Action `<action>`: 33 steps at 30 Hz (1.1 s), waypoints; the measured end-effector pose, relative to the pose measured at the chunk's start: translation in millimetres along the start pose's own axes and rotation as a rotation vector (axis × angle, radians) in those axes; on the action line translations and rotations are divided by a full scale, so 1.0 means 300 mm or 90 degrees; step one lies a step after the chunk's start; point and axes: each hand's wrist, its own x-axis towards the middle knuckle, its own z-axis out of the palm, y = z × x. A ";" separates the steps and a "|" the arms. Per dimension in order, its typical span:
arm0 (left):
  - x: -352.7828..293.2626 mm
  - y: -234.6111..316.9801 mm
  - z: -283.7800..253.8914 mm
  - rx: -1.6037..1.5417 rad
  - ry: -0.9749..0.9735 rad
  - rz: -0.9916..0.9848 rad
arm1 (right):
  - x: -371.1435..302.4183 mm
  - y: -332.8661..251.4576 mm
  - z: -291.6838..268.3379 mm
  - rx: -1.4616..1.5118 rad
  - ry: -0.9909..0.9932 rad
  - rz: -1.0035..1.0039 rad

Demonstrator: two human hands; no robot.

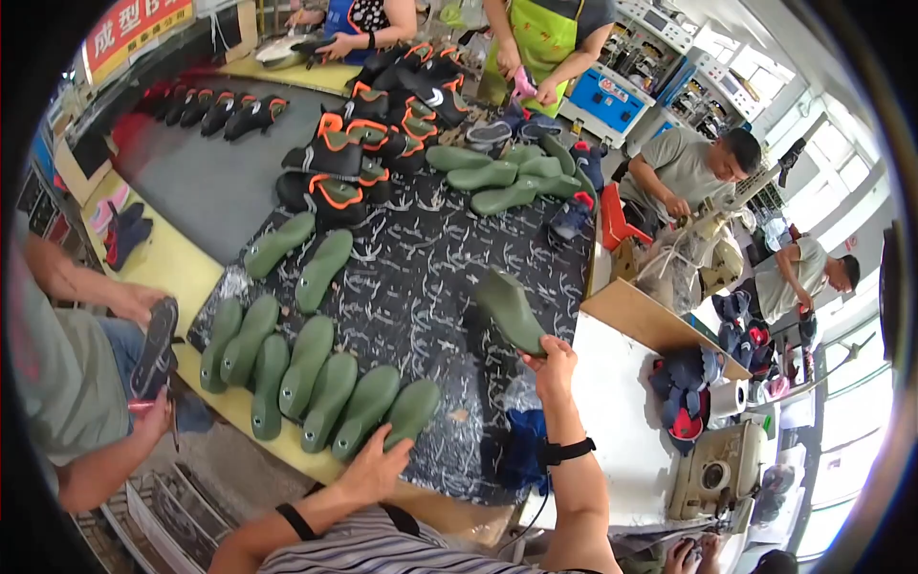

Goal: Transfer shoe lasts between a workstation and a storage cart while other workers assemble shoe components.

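Note:
My right hand (551, 365) grips a dark green shoe last (512, 311) by one end and holds it up over the table, tilted, its other end pointing away to the left. At the near edge my left hand (375, 467) has its fingers on the near end of another green shoe last (414, 409). That one is the rightmost of a row of several lasts lying side by side, among them a neighbouring green last (368, 407). Two more lasts lie behind the row, including a green last (325, 271).
Black shoe uppers with orange trim (335, 158) are heaped at the back, beside a pile of green lasts (507, 175). A co-worker at left holds a dark sole (155, 349). Others work beyond the table. A white worktop (617, 411) with a sewing machine (719, 471) stands at right.

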 end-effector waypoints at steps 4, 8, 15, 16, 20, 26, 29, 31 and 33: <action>-0.011 -0.026 0.026 -0.024 -0.041 0.041 | 0.126 0.020 0.147 0.112 -0.001 -0.051; 0.016 -0.003 -0.007 -0.027 0.018 0.019 | 0.194 0.023 0.337 0.186 0.045 -0.072; -0.054 -0.018 0.052 0.751 -0.183 0.205 | 0.196 0.050 0.604 0.234 0.014 -0.011; -0.045 -0.010 0.023 0.702 -0.266 0.209 | 0.211 0.045 0.632 0.245 0.026 0.013; 0.008 -0.012 -0.006 0.476 -0.500 0.129 | 0.400 -0.017 0.812 0.302 0.011 -0.097; -0.054 -0.033 0.056 -0.667 -0.014 -0.219 | 0.482 -0.154 1.017 0.053 -0.336 -0.030; -0.133 -0.064 0.150 -0.597 0.049 -0.143 | 0.283 -0.068 0.975 -0.138 -0.486 -0.023; -0.057 -0.051 0.050 -0.304 -0.010 0.001 | 0.177 -0.015 0.814 -0.258 -0.543 0.017; 0.039 -0.035 -0.026 0.034 -0.016 0.168 | 0.125 0.011 0.570 -0.380 -0.549 -0.012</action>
